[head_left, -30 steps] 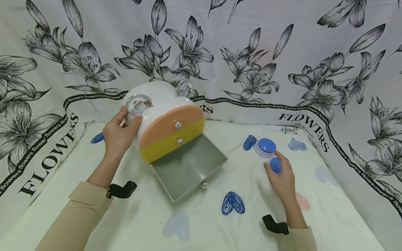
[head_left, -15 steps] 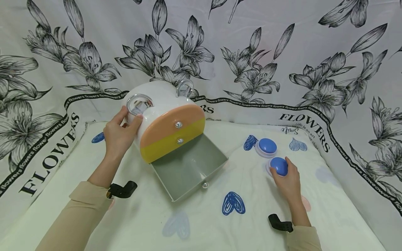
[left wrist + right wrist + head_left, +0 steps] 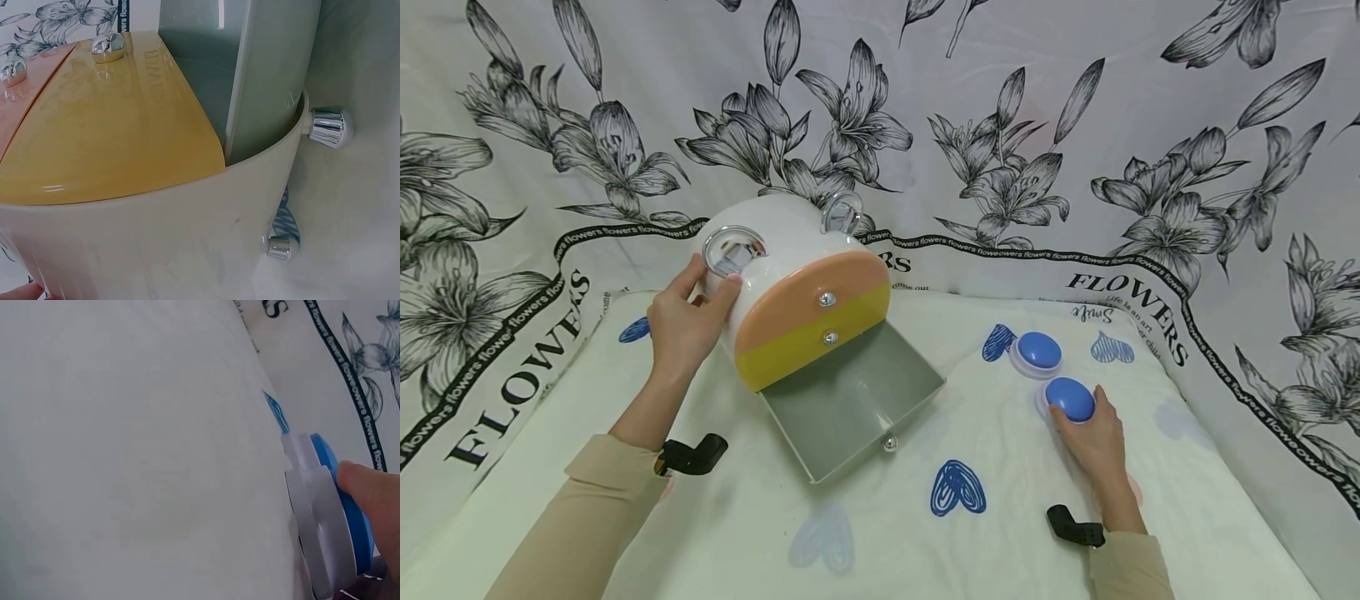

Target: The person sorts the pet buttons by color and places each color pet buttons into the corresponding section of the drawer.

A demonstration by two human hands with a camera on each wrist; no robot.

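A white rounded drawer box [image 3: 778, 218] with an orange and yellow front stands left of centre. Its grey-green bottom drawer [image 3: 850, 400] is pulled out, with nothing visible inside. My left hand [image 3: 688, 321] rests on the box's left side beside a chrome ring, thumb and finger spread; its other fingers are hidden. At right, my right hand [image 3: 1093, 437] grips a round push-button-like thing [image 3: 1070, 400] with a blue domed top and pale base. The right wrist view shows the thumb against the blue top [image 3: 353, 519]. A second blue-topped round thing [image 3: 1039, 350] lies just behind it.
The white cloth [image 3: 895, 533] is printed with hearts and covers the work surface. A flower-print curtain [image 3: 970, 125] rises behind the box. Small chrome feet [image 3: 331, 127] stick out below the box, and a chrome knob [image 3: 890, 443] is on the drawer.
My right hand has come round the nearer blue-topped thing and shifted a little to the right, the blue top moving slightly with it. The left hand, box and drawer have stayed put.
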